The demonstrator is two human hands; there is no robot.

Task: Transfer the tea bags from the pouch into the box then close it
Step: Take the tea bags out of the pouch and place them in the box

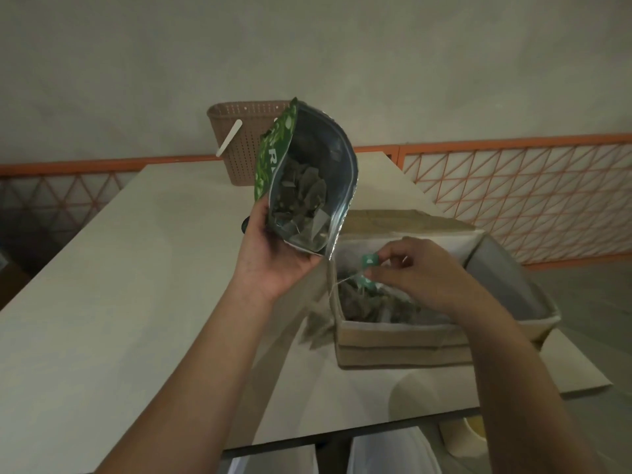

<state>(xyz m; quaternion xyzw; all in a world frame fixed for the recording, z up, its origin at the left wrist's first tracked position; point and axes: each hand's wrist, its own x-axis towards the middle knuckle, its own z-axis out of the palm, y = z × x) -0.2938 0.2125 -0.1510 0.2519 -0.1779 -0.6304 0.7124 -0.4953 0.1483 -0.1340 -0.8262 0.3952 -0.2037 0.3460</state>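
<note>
Pouch: green printed face, only a white "R" legible; mouth open, tea bags visible inside against silver lining. Left hand grips pouch base, fingers curled round it, held above worktop. Right hand over open box, fingers pinching green tags; strings run down to a blurred bag hanging just outside box's left wall. More bags lie in box. Brown basket behind.
</note>
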